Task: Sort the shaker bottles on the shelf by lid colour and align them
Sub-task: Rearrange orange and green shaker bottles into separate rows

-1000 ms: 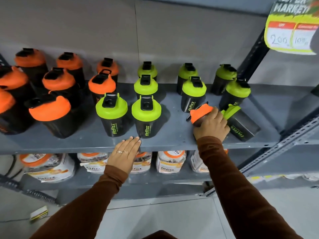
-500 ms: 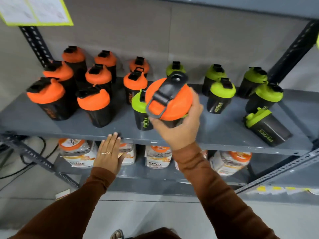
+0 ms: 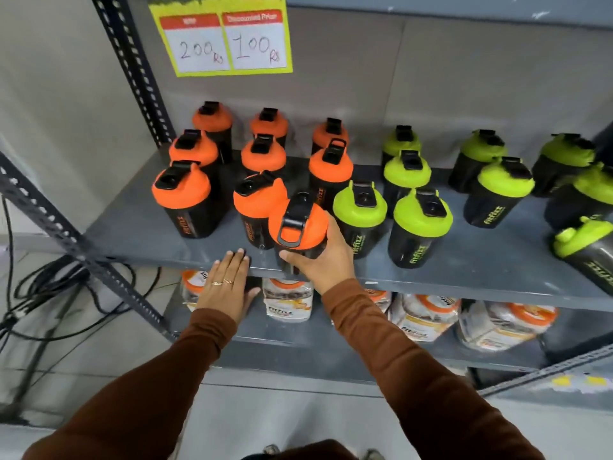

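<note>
My right hand [image 3: 326,260] grips a black shaker bottle with an orange lid [image 3: 298,224] at the shelf's front edge, just right of the front orange-lidded bottle [image 3: 258,200]. Several orange-lidded bottles [image 3: 180,190] stand in rows on the left of the grey shelf [image 3: 139,237]. Green-lidded bottles [image 3: 360,207] stand in rows to the right. One green-lidded bottle [image 3: 587,250] lies on its side at the far right. My left hand [image 3: 229,287] rests flat, fingers spread, on the shelf's front edge, holding nothing.
A yellow price sign [image 3: 222,34] hangs above the shelf. Plastic jars with orange lids [image 3: 288,300] fill the lower shelf. A slotted steel upright [image 3: 132,68] and a diagonal brace [image 3: 66,240] stand at the left, with black cables [image 3: 49,287] on the floor.
My right hand picked the orange-lidded bottle up from the right side beside the fallen green one and carried it left and down to the orange group. My left hand stayed at the shelf edge.
</note>
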A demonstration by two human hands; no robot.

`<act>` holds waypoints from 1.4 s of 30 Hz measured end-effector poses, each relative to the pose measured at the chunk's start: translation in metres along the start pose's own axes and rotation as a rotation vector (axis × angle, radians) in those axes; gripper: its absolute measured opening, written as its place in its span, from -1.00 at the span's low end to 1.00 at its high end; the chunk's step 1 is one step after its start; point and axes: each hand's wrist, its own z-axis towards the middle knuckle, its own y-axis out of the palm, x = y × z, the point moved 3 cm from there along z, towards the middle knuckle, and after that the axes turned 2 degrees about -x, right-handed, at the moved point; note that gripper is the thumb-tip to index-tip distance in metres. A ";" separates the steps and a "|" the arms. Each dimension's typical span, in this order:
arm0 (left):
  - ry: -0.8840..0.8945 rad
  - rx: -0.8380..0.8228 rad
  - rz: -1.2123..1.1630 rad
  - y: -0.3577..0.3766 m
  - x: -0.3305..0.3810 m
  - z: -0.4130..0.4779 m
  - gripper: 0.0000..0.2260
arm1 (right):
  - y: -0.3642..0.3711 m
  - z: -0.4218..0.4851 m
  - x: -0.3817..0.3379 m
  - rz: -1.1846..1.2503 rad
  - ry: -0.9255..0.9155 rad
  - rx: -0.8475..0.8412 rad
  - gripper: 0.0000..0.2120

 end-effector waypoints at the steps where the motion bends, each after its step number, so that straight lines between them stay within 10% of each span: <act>1: 0.003 -0.016 0.004 0.001 0.000 0.001 -0.38 | 0.001 0.001 0.002 -0.003 0.006 0.003 -0.12; 10: 0.011 0.087 0.030 0.008 0.004 0.001 -0.46 | -0.001 -0.012 0.005 -0.104 -0.016 0.098 -0.15; 16: -0.056 0.109 -0.007 0.001 0.015 0.003 -0.39 | -0.031 -0.025 0.010 -0.074 -0.060 0.595 -0.45; 26: -0.100 0.026 -0.042 0.006 0.012 0.005 -0.44 | -0.040 0.024 0.035 -0.012 0.173 0.478 -0.08; 42: -0.256 0.084 -0.186 -0.001 0.040 0.006 -0.19 | -0.074 -0.043 0.044 0.006 0.081 0.430 -0.19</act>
